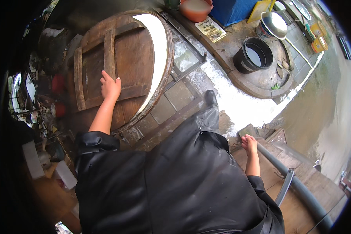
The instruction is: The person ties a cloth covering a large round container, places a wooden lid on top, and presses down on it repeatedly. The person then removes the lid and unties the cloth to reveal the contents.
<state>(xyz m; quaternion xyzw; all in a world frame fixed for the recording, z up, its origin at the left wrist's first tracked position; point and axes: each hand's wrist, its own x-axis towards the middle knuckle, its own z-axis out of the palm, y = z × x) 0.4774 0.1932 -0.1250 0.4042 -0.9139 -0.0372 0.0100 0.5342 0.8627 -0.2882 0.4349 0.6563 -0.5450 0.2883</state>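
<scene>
My left hand (110, 85) is at the wooden slats on top of a round wooden lid (133, 61), with its fingers apart; whether it touches the wood is hard to tell. The lid lies off-centre on a large round tub, and a crescent of white contents (161, 49) shows along the right side inside the bound rim (170, 58). My right hand (249, 143) hangs low at the right, its fingers partly curled, near the end of a grey pipe (280, 166). No object is visible in it. A black apron and sleeves cover my front and upper arms.
A black bucket of liquid (253, 55) stands on a raised concrete ledge (232, 74), near a metal bowl (273, 25) and a blue container (231, 10). A metal frame (190, 71) borders the tub. White foam or liquid (242, 108) covers the wet floor. Boards (316, 181) lie at right.
</scene>
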